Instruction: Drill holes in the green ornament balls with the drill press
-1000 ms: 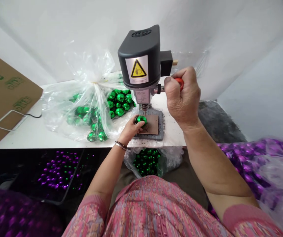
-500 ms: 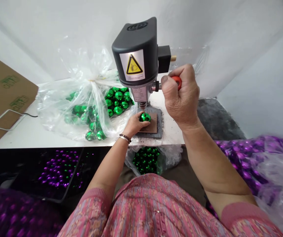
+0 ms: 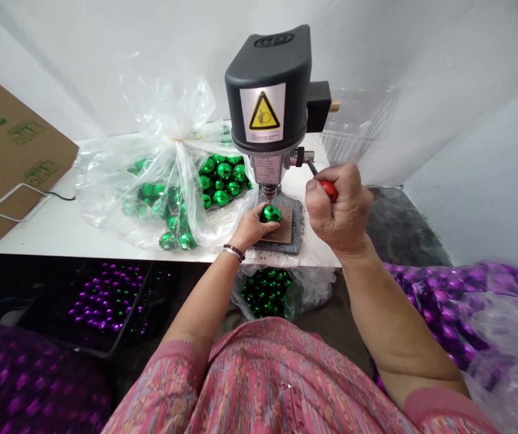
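My left hand pinches a shiny green ball between thumb and fingers. The ball rests on a brown board on the grey base of a small drill press. Right above the ball is the press's bit; whether the bit has entered the ball I cannot tell. My right hand is closed around the red knob of the feed lever, to the right of the machine. A bracelet circles my left wrist.
Left of the press lies a clear plastic bag with several green balls. A cardboard box stands at the far left. Below the white table's edge hangs a bag of green balls. Purple balls in plastic lie at right.
My right hand has pulled the lever's red knob downward. My left hand still holds the green ball under the bit. The whole view has shifted slightly, with the press now further right.
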Available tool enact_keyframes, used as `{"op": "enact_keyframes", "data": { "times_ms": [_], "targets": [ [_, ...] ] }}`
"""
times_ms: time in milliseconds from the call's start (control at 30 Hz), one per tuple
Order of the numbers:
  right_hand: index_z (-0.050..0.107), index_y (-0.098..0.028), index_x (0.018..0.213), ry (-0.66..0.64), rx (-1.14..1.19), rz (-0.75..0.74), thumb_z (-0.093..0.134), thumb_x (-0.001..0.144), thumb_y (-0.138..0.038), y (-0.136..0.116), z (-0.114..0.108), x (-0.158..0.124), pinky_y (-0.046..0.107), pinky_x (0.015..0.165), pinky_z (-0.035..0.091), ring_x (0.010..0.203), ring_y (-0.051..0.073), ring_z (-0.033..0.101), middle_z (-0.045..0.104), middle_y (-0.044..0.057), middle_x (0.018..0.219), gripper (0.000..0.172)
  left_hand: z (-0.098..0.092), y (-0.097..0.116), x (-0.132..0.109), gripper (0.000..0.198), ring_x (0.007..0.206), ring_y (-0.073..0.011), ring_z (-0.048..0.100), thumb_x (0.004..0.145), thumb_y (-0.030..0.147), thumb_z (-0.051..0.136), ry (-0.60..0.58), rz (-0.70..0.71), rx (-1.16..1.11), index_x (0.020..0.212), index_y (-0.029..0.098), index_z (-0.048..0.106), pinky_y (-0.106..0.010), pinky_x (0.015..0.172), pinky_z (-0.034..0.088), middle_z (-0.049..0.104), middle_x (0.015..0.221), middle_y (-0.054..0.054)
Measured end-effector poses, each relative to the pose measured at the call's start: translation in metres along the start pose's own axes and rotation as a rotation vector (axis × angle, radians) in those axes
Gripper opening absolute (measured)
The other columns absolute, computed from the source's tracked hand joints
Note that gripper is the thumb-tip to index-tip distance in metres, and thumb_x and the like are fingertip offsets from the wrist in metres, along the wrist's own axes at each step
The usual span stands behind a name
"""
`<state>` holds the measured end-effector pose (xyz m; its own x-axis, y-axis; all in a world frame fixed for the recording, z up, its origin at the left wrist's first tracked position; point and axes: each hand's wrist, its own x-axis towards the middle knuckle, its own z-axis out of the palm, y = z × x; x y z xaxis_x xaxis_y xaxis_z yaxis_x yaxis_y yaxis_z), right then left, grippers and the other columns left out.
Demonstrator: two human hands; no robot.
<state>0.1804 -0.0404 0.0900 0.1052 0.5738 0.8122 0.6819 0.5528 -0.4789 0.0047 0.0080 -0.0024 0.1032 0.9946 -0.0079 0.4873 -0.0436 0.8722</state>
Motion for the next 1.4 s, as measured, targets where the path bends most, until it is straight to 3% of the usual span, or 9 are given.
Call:
{"op": "enact_keyframes", "data": {
  "times_ms": [367,600,733,1033,1100,1200,1300,1333,1400],
  "targets": [
    [0.055,-0.020,0.090,0.134,-0.050,-0.189,0.051,0.089,-0.022,0.010,0.009,-0.016,0.025,0.061,0.045,0.063,0.010,0.054,0.058,-0.002,0.072,0.005,-0.004,0.003,-0.001,0.068,0.099,-0.0234,0.066,0.069,0.026,0.079,-0.097,0.010,0.065,0.134,0.015,0.061,-0.034,0.092,0.053,0.073,0.107,-0.006],
    [0.055,-0.021,0.092,0.225,-0.062,-0.191,0.050,0.089,-0.020,0.013,0.018,-0.026,0.025,0.063,0.045,0.066,0.011,0.056,0.059,0.000,0.077,0.006,-0.005,0.005,-0.002,0.065,0.097,-0.0244,0.068,0.071,0.026,0.078,-0.112,-0.040,0.072,0.133,0.016,0.063,-0.034,0.090,0.055,0.074,0.105,-0.005],
    [0.053,-0.021,0.091,0.247,-0.030,-0.188,0.050,0.090,-0.022,0.013,0.023,-0.034,0.025,0.061,0.044,0.062,0.010,0.053,0.056,-0.001,0.073,0.004,-0.005,0.002,-0.002,0.070,0.109,-0.0262,0.066,0.070,0.027,0.080,-0.099,0.007,0.091,0.136,0.015,0.060,-0.036,0.098,0.052,0.072,0.119,-0.009],
    [0.045,-0.022,0.080,0.252,0.040,0.068,0.045,0.096,-0.043,-0.009,0.016,0.041,0.028,0.063,0.042,0.062,0.011,0.046,0.046,-0.001,0.069,0.026,-0.006,-0.003,-0.017,0.063,0.103,-0.0243,0.067,0.073,0.025,0.075,-0.061,0.055,0.036,0.133,0.015,0.060,-0.036,0.094,0.052,0.073,0.111,-0.007],
    [0.044,-0.022,0.080,0.207,0.050,0.102,0.044,0.096,-0.044,-0.009,0.014,0.049,0.028,0.063,0.041,0.063,0.011,0.046,0.044,-0.001,0.070,0.027,-0.014,-0.005,-0.031,0.064,0.107,-0.0238,0.066,0.073,0.026,0.075,-0.123,0.105,0.022,0.134,0.016,0.059,-0.035,0.097,0.051,0.071,0.117,-0.006],
    [0.045,-0.022,0.081,0.191,0.052,0.110,0.045,0.096,-0.045,-0.008,0.013,0.048,0.029,0.065,0.042,0.065,0.012,0.046,0.045,-0.001,0.071,0.027,-0.031,-0.009,-0.054,0.074,0.113,-0.0247,0.064,0.068,0.027,0.078,-0.354,0.170,0.071,0.138,0.017,0.057,-0.034,0.100,0.049,0.068,0.128,-0.008],
    [0.046,-0.022,0.079,0.224,0.054,0.114,0.046,0.094,-0.046,-0.008,0.013,0.044,0.029,0.063,0.041,0.063,0.012,0.045,0.047,-0.001,0.070,0.028,-0.047,-0.010,-0.066,0.083,0.093,-0.0214,0.068,0.066,0.031,0.081,-0.538,0.144,0.117,0.144,0.019,0.053,-0.032,0.084,0.054,0.070,0.124,-0.009],
    [0.046,-0.022,0.079,0.234,0.058,0.120,0.047,0.094,-0.046,-0.009,0.014,0.043,0.028,0.062,0.040,0.063,0.011,0.045,0.047,-0.001,0.069,0.028,-0.053,-0.011,-0.064,0.078,0.086,-0.0193,0.068,0.070,0.034,0.079,-0.504,0.119,0.117,0.143,0.020,0.054,-0.032,0.079,0.055,0.071,0.122,-0.009],
    [0.047,-0.022,0.078,0.237,0.067,0.140,0.049,0.093,-0.045,-0.010,0.013,0.042,0.028,0.061,0.040,0.062,0.010,0.044,0.047,-0.002,0.068,0.027,-0.064,-0.012,-0.050,0.056,0.080,-0.0173,0.067,0.082,0.035,0.068,-0.272,0.062,0.127,0.135,0.019,0.061,-0.031,0.077,0.054,0.072,0.119,-0.009]
  ]
}}
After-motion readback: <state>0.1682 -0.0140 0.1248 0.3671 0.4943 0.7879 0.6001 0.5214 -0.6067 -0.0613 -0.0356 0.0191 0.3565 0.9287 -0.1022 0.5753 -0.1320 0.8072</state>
